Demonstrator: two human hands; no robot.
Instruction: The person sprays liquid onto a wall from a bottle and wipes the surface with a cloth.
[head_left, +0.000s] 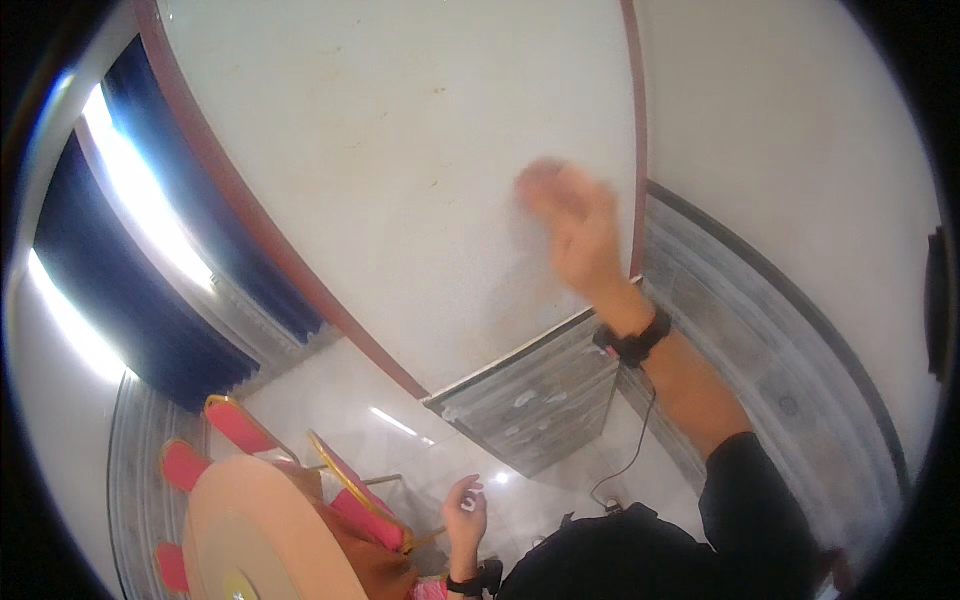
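My right hand (581, 225) is raised in front of a pale painted wall panel (420, 187) with reddish-brown edges. Motion blurs its bent fingers. A reddish patch shows at the fingertips, and whether that is a held thing or the fingers themselves is unclear. A black band circles this wrist. Low down, my left hand (466, 514) hangs over the shiny floor with loosely curled fingers. Between its thumb and fingers is a small white patch, which may be a thing or the floor behind. Faint brown marks (439, 91) dot the panel.
Grey marbled tiling (540, 397) covers the wall's lower part. Left of me stands a round table (330, 547) with red, gold-framed chairs (367, 517) around it. Dark blue curtains (142, 330) hang beyond. A thin cable (640, 442) runs from my right wrist towards my body.
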